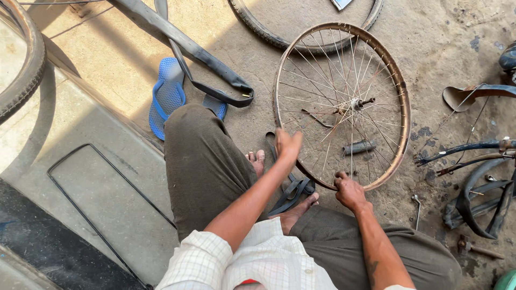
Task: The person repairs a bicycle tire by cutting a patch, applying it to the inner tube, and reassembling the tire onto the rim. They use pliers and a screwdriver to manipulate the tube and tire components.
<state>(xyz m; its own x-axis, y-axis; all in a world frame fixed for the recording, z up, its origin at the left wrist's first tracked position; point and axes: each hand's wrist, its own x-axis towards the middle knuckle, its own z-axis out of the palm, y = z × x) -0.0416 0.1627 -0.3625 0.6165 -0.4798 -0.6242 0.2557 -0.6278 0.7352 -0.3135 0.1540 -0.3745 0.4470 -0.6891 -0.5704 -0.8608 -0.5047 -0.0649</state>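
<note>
Head view: wheel rim [399,91] flat, axle upward

- The left hand [287,145] is raised with the palm flat and fingers together, pointing away from the body, forearm bare and stretched forward.
- The right hand [349,190] is curled, knuckles up, fingers closed in a grip, wrist bent slightly, forearm bare.

No clear packages, labels, signs or screens show. Only 1 small flat pale-blue and white object [341,4], cut off by the top edge, could be a packet; too little shows to tell.
</note>
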